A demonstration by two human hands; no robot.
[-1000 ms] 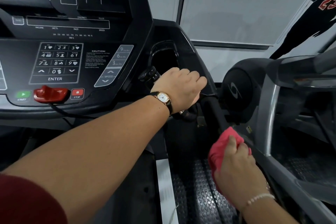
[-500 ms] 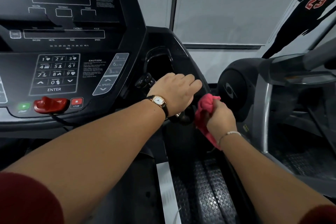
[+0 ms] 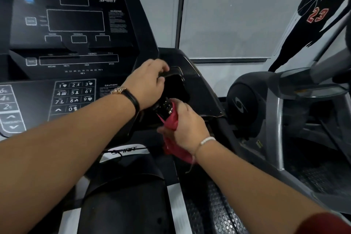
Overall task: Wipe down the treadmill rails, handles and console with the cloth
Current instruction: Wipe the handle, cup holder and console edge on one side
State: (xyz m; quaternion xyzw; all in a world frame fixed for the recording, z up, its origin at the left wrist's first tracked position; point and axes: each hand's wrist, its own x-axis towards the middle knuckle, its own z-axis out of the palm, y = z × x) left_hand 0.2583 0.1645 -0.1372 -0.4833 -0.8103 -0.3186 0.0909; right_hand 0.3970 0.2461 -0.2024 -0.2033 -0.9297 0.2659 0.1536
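The black treadmill console [image 3: 76,43] fills the upper left. My left hand [image 3: 150,81] reaches over its right side, and the fingers curl over the rim of the cup holder [image 3: 178,71]. Just below it, a short black ribbed handle grip [image 3: 164,107] sticks out. My right hand [image 3: 184,121] holds the red cloth [image 3: 171,124] wrapped round the lower part of that grip. The rest of the cloth hangs down under my wrist.
The keypad [image 3: 74,95] lies left of my left wrist. A black motor cover [image 3: 123,195] and a studded side rail [image 3: 218,211] run below. A grey neighbouring machine [image 3: 247,104] stands close on the right, with a wall and window behind.
My right hand slid the cloth up from the side rail to the short handle grip. My left hand left that grip and rose to the cup holder rim. The view tilted upward.
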